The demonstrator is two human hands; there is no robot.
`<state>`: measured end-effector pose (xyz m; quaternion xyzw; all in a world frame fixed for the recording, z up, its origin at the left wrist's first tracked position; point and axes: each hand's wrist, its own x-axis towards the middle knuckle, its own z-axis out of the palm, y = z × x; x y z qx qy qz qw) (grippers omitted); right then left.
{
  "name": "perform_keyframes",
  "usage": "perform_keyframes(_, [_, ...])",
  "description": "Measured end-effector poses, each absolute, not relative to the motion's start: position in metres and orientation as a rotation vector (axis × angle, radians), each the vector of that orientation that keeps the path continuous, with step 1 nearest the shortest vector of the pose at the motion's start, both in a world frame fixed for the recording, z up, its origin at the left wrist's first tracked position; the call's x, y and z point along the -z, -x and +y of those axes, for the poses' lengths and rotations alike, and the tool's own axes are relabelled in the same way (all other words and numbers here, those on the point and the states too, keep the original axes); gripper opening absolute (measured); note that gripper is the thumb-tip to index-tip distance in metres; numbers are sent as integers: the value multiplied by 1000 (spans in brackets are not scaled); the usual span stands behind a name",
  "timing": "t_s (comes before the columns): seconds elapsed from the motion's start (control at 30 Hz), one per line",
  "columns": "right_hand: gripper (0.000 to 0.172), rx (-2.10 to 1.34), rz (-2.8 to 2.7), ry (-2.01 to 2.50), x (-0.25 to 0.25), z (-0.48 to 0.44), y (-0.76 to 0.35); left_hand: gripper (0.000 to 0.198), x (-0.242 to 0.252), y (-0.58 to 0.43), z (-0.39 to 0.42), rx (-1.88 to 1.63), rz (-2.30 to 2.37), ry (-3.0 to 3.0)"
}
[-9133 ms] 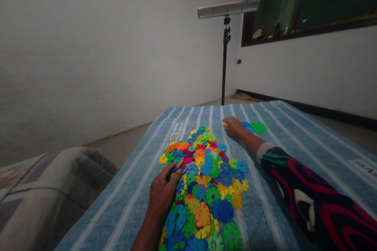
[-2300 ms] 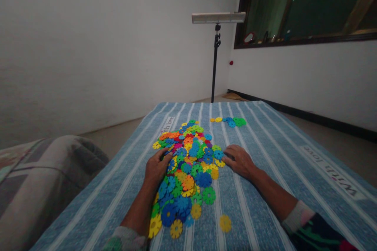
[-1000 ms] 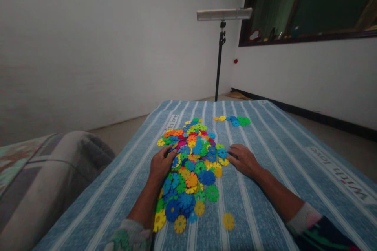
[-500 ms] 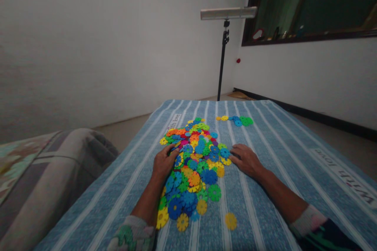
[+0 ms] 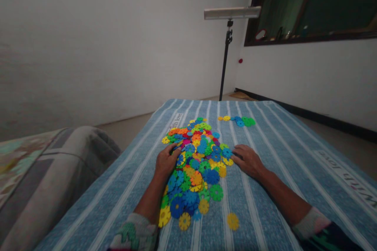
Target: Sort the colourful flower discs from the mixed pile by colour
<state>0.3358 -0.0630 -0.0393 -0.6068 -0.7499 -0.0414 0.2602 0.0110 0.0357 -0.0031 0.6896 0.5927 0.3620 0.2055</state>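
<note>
A long pile of flat, notched plastic snowflake discs in many colours lies down the middle of the cloth-covered table. My left hand rests against the pile's left side, fingers loosely stretched and nothing held. On the opposite side, my right hand lies on the cloth with its fingers extended and nothing in it. Its fingertips reach the edge of the pile, close to a blue disc. One yellow disc lies apart near the front. Farther back is a short row of yellow, blue and green discs.
Blue striped cloth covers the table. To the left stands something draped in a grey and patterned cover. Behind the table, a black stand carries a long light bar. A dark-framed window is at upper right.
The whole scene has shifted slightly to the right as the camera turned. Both hands keep their places beside the pile, and no disc has visibly moved.
</note>
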Motion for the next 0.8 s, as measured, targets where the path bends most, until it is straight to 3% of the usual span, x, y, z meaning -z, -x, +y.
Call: perform_keyframes(0.8, [18, 129, -1899, 1476, 35, -74, -312, 38, 5, -15, 31, -1176, 1602, -1860])
